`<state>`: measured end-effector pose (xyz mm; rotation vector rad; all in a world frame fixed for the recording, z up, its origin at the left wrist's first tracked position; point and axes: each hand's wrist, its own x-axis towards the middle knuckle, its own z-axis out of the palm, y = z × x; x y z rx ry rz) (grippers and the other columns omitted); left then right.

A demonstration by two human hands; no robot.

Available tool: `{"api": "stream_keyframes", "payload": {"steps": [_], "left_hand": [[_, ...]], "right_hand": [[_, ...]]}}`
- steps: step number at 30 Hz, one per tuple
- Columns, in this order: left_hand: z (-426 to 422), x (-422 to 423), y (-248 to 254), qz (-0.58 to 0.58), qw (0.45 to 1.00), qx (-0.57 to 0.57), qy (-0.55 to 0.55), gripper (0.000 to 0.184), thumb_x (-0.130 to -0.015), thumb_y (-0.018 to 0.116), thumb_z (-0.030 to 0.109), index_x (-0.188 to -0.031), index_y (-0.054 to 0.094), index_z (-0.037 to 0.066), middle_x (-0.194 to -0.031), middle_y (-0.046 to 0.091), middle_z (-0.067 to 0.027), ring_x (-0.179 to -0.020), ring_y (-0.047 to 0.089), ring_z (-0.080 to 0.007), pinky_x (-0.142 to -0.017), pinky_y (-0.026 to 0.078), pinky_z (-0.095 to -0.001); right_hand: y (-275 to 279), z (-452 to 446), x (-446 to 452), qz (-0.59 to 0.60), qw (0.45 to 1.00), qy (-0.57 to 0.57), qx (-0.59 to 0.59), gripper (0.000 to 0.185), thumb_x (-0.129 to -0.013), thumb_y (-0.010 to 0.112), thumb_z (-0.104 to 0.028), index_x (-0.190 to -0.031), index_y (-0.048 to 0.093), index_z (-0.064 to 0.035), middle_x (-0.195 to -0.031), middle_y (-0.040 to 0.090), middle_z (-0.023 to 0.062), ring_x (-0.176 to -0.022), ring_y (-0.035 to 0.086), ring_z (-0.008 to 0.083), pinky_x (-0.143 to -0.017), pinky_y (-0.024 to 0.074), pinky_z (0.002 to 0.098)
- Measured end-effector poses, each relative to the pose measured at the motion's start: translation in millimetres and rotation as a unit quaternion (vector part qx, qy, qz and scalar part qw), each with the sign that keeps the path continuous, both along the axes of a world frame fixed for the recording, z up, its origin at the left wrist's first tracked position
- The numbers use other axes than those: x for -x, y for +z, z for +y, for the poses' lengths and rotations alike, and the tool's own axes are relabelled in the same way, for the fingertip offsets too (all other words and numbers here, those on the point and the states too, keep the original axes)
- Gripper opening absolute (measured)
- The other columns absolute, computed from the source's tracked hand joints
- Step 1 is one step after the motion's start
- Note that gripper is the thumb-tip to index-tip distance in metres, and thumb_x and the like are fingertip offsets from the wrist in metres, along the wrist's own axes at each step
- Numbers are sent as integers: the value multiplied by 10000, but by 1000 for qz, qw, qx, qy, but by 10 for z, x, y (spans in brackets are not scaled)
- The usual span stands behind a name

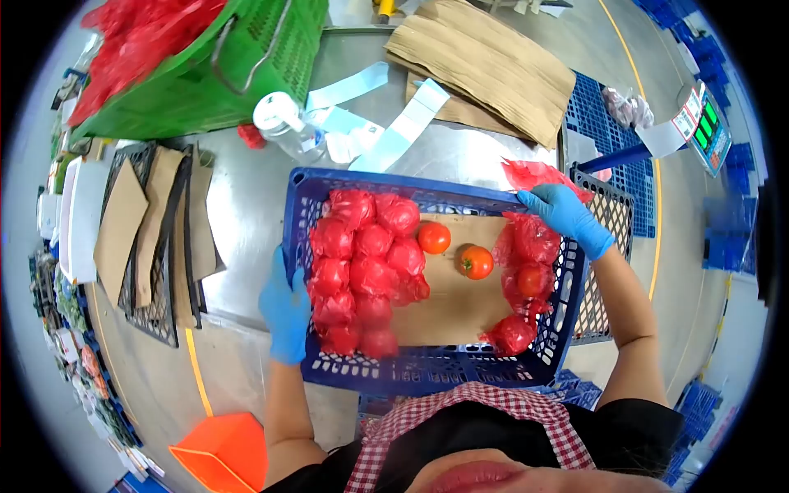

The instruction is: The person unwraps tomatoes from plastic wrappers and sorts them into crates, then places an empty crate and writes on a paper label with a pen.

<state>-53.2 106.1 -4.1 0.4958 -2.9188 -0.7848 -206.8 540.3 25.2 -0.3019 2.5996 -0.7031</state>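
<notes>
A blue plastic crate [411, 182] is in front of me, its floor lined with cardboard [444, 312]. Rows of tomatoes in red plastic bags [362, 263] fill its left part. More red-bagged tomatoes [530, 263] lie along the right side. Two bare tomatoes, one upper [434, 238] and one lower [476, 263], rest on the cardboard between them. My left hand [285, 312], in a blue glove, grips the crate's left side. With its fingers over the far right corner, my gloved right hand [569, 215] holds the rim.
Beyond the crate, a metal table [345, 62] bears a clear plastic jug [288, 123], blue-white label strips [403, 127] and brown cardboard sheets [493, 66]. A green crate of red bags [271, 49] stands far left, a scale display [707, 127] at right, an orange bin [222, 448] below left.
</notes>
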Motion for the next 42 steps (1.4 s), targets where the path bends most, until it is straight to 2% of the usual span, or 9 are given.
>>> {"api": "stream_keyframes", "payload": {"steps": [3, 9, 15, 24, 27, 29, 32, 35, 42], "left_hand": [[3, 42, 79, -15, 1000, -13, 6, 490, -857, 555, 139, -1321, 433, 39, -1001, 615, -268, -832, 611, -432, -699, 483, -454], [24, 49, 148, -37, 997, -51, 43, 465, -860, 564, 97, -1296, 447, -18, -1010, 614, -280, -849, 635, -392, -730, 492, -407], [-3, 43, 124, -20, 998, -40, 47, 447, -853, 584, 71, -1273, 469, -31, -1031, 635, -241, -866, 654, -300, -752, 497, -352], [-49, 22, 59, -38, 991, -73, 109, 434, -864, 576, 33, -1280, 474, -37, -1056, 647, -165, -864, 613, -182, -774, 485, -298], [-24, 72, 100, -69, 987, -56, 134, 434, -866, 579, 35, -1281, 473, -40, -1070, 640, -155, -893, 600, -173, -790, 479, -300], [23, 119, 104, -60, 985, -82, 138, 417, -872, 569, 42, -1272, 482, -38, -1067, 637, -133, -893, 591, -167, -790, 478, -297], [13, 154, 170, -98, 983, -86, 128, 424, -890, 520, 45, -1304, 453, -18, -1142, 600, -125, -986, 570, -183, -866, 452, -300], [23, 170, 171, 79, 955, -251, 138, 487, -873, 525, 51, -1335, 397, -31, -1237, 542, -147, -1085, 534, -207, -919, 426, -310], [221, 783, 396, 235, 967, -11, -99, 387, -844, 582, 90, -1200, 509, -44, -1234, 508, -178, -1105, 511, -295, -968, 396, -406]], "right_hand": [[-10, 41, 377, -146, 987, -17, 69, 476, -915, 532, -426, -963, 657, 31, -833, 633, 156, -747, 576, 182, -716, 465, 300], [-596, -743, 1216, -45, 984, 131, 113, 294, -841, 595, -108, -1121, 621, -21, -1048, 648, 147, -911, 616, 208, -844, 474, 307], [-1001, -1520, 1821, 148, 961, 214, -98, 181, -784, 546, -213, -778, 663, -74, -861, 646, 169, -796, 619, 353, -706, 487, 429], [-649, -718, 1915, -9, 964, 184, -193, 230, -671, 655, -165, -877, 691, -68, -869, 664, 136, -804, 628, 323, -721, 493, 403], [-411, -572, 2012, -111, 914, 282, -269, 274, -620, 657, -176, -872, 699, -75, -795, 670, 139, -754, 636, 316, -695, 503, 401], [-703, -499, 1885, -163, 896, 397, -111, 303, -618, 655, -191, -896, 702, -82, -806, 669, 146, -752, 634, 320, -692, 501, 404], [-868, -571, 1175, -58, 885, 438, -150, 256, -648, 652, -159, -881, 679, -56, -831, 653, 152, -777, 631, 357, -697, 504, 426], [-1053, -511, 1058, -21, 879, 466, -93, 167, -706, 622, -159, -833, 657, -55, -802, 639, 169, -772, 628, 358, -684, 498, 435], [-1111, -432, 1036, -40, 887, 445, -113, 173, -739, 603, -192, -822, 661, -51, -822, 644, 175, -792, 622, 373, -682, 493, 453]]}}
